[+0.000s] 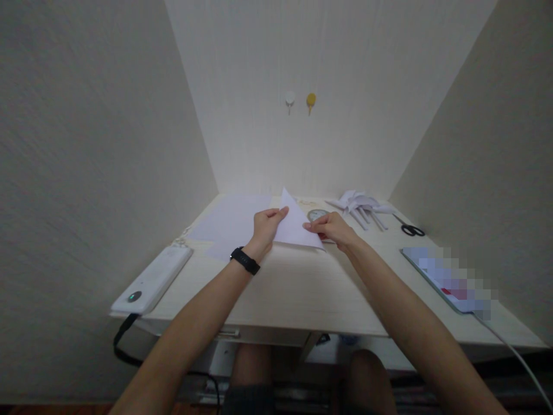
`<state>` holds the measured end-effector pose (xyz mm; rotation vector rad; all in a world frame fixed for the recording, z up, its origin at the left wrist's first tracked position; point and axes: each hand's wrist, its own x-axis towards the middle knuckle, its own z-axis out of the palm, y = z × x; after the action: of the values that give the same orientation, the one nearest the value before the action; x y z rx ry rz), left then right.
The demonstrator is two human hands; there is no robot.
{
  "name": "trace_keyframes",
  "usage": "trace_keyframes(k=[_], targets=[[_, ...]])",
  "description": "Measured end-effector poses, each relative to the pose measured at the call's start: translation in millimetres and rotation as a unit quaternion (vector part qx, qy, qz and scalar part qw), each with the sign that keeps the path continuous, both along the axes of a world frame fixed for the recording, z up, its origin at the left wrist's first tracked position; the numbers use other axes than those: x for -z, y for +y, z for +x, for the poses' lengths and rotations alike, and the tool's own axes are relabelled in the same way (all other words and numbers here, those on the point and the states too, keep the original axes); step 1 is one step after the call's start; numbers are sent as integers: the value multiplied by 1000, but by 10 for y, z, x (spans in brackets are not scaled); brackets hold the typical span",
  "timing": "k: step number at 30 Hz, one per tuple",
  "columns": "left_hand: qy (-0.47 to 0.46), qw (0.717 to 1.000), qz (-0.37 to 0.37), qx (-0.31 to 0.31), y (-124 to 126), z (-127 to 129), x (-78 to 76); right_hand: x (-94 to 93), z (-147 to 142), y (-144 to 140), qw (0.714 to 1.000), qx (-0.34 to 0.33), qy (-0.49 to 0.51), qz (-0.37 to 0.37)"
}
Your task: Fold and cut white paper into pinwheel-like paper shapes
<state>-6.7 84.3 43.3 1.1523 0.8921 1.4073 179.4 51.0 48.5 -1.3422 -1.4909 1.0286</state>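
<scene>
A white sheet of paper [296, 229], folded to a triangular shape with its point upward, is held above the desk between both hands. My left hand [268, 226], with a black watch on its wrist, grips the paper's left side, thumb on top. On the right edge, my right hand [330, 228] pinches the paper between thumb and fingers. Behind the right hand lies a round silvery object [317, 215], partly covered. Flat white sheets [228, 222] spread over the desk to the left.
Several folded paper pieces with rolled sticks [363, 204] lie at the back right, near black-handled scissors [412, 230]. A tablet-like device [444, 282] with a cable rests at the right; a white box-shaped device [153, 279] sits at the left. Walls enclose the desk [298, 294].
</scene>
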Motion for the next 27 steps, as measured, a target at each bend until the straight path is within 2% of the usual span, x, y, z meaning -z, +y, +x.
trace_keyframes(k=[3,8,9,12,14,19,24,27], targets=[[-14,1000,2,-7,-6,1,-11,-3,-15,3,999,13,34,-18],[-41,999,-15,3,-4,-22,-45,-32,-12,-19,999,13,35,-17],[-45,998,-26,28,-6,-31,-56,-38,-9,-26,999,6,36,-14],[-32,985,-72,155,-22,-58,-89,-47,-15,-42,999,-15,48,-16],[-2,978,-87,191,-38,-69,-103,-46,-27,-45,998,-20,53,-19],[52,988,-74,126,-38,-78,-102,-41,-44,-39,998,-17,37,-41],[71,988,-68,122,8,-87,-90,-62,-24,-55,999,-15,15,-46],[68,988,-66,119,27,-96,-92,-80,-14,-74,998,-44,-17,-50]])
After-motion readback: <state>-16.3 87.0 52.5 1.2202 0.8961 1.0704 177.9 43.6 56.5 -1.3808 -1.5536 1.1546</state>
